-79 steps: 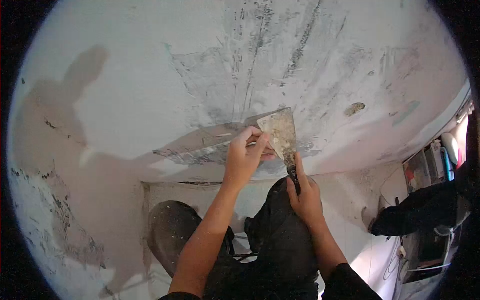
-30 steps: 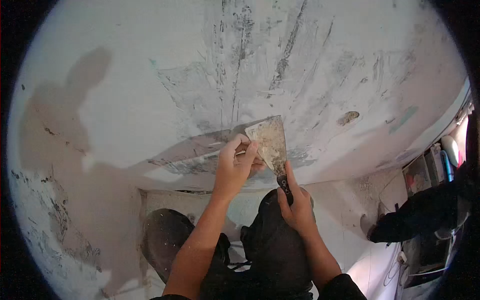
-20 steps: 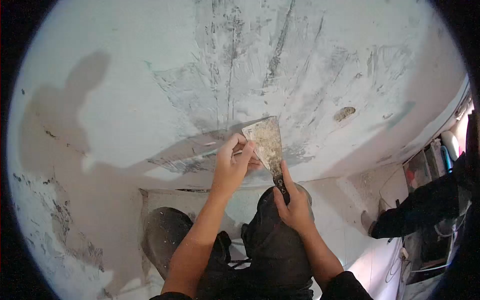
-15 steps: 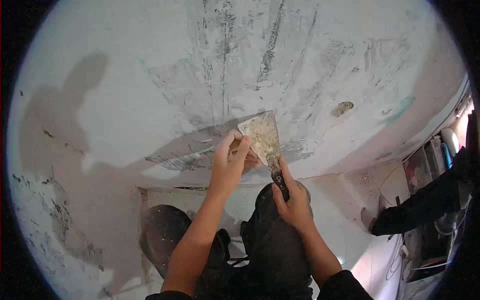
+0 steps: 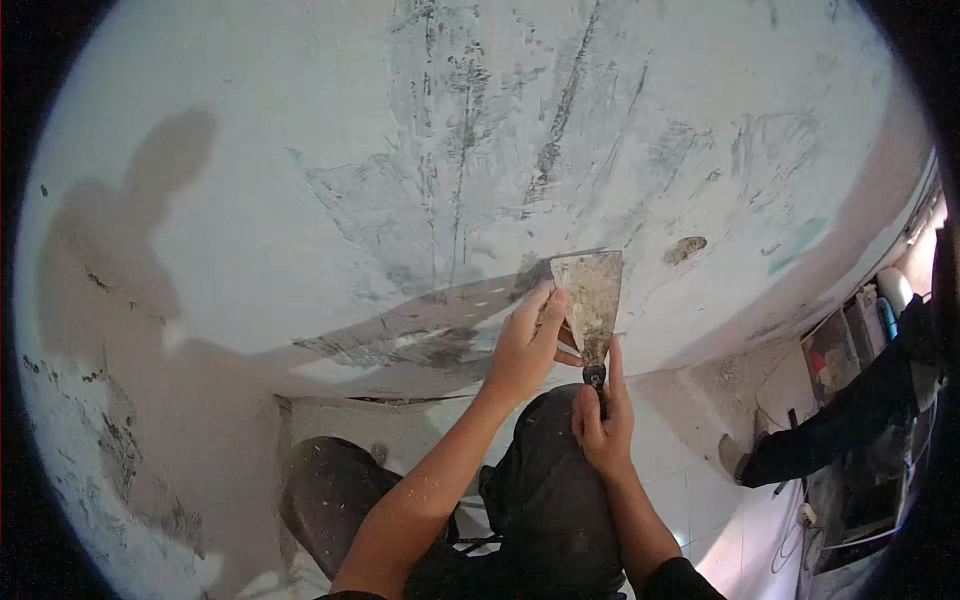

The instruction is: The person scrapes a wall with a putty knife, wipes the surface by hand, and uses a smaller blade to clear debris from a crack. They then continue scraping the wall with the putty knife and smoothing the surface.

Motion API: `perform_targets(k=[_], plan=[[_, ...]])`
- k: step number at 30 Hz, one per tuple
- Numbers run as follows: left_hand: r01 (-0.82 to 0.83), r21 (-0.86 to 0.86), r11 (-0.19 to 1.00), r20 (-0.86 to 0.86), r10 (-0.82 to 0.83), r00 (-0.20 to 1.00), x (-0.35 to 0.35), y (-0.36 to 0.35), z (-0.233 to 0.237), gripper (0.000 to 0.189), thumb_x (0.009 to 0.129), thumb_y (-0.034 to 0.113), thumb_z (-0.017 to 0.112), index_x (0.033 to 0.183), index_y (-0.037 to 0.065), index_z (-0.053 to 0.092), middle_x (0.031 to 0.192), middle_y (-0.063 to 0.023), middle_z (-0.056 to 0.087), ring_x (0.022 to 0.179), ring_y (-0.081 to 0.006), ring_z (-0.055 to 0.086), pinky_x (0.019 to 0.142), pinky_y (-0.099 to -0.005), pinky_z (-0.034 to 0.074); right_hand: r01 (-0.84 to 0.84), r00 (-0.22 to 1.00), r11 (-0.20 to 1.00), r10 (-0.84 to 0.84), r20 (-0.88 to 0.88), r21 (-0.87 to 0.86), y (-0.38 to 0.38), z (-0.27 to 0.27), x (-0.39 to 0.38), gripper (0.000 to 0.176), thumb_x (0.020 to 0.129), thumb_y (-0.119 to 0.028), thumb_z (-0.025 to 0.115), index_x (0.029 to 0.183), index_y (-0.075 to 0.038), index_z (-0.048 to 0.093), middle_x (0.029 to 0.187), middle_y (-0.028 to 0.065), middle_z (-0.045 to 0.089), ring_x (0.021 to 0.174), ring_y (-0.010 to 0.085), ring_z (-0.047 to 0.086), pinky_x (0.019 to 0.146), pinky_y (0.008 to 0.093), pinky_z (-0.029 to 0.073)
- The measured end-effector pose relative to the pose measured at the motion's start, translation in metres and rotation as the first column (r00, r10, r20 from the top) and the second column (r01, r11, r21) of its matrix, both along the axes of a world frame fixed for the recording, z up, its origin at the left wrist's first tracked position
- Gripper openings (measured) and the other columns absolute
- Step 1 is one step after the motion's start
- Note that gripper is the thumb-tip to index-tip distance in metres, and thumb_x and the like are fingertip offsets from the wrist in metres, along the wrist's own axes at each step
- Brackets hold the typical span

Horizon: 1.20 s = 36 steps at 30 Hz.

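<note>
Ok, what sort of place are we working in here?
Likely an indoor room under repair or renovation. The wall is patchy with dark streaks, the right hand holds a stained scraper by its handle, and the wall runs down to a pale floor.

A scraper (image 5: pixel 595 325) is before a wall (image 5: pixel 280 220), left hand (image 5: pixel 528 340) left of its blade (image 5: pixel 590 285), right hand (image 5: pixel 607 425) on its handle (image 5: pixel 595 378); another person's leg (image 5: pixel 835 430) is farther right.

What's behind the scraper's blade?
Past its edges, the smeared wall shows beyond the blade, with the left grip at its left edge. The wall directly behind it is covered, as is how far any fingers reach there.
</note>
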<state>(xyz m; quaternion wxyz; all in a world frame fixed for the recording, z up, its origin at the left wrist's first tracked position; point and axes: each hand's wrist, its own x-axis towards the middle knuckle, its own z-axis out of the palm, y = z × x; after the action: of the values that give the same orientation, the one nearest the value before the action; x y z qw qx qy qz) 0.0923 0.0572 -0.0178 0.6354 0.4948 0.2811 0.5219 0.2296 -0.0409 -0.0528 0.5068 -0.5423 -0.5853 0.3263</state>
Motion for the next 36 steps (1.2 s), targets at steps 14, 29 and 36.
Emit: perform_targets(k=[14,29,36], plan=[[-0.024,0.023,0.999,0.049,0.023,0.999,0.002,-0.002,0.001,0.033,0.105,0.029,0.043,0.112,-0.002,0.050,0.085,-0.0077,0.060,0.071,-0.0144,0.067,0.056,-0.0306,0.062,0.018,0.993,0.996,-0.028,0.112,0.082,0.003,-0.004,0.001,0.065,0.095,-0.006,0.047,0.154,-0.001,0.019,0.082,0.0101,0.062,0.068,0.0133,0.055,0.062,0.0269,0.045],[-0.088,0.023,0.996,-0.019,0.088,0.996,0.001,-0.002,0.002,0.035,0.105,0.033,0.042,0.111,0.000,0.050,0.079,-0.0063,0.057,0.068,-0.0135,0.065,0.057,-0.0300,0.061,-0.001,0.993,0.999,-0.004,0.117,0.039,0.009,-0.009,0.005,0.065,0.095,-0.008,0.048,0.154,0.000,0.019,0.102,0.0178,0.065,0.077,0.0182,0.059,0.071,0.0304,0.048],[-0.099,0.033,0.995,-0.023,0.099,0.995,0.000,0.001,0.001,0.036,0.105,0.031,0.043,0.113,-0.004,0.049,0.080,-0.0060,0.058,0.069,-0.0124,0.065,0.056,-0.0280,0.060,-0.016,0.998,1.000,0.015,0.057,0.004,0.009,0.000,0.003,0.063,0.097,-0.010,0.048,0.153,0.002,0.020,0.134,0.0247,0.054,0.090,0.0180,0.061,0.080,0.0288,0.049]])
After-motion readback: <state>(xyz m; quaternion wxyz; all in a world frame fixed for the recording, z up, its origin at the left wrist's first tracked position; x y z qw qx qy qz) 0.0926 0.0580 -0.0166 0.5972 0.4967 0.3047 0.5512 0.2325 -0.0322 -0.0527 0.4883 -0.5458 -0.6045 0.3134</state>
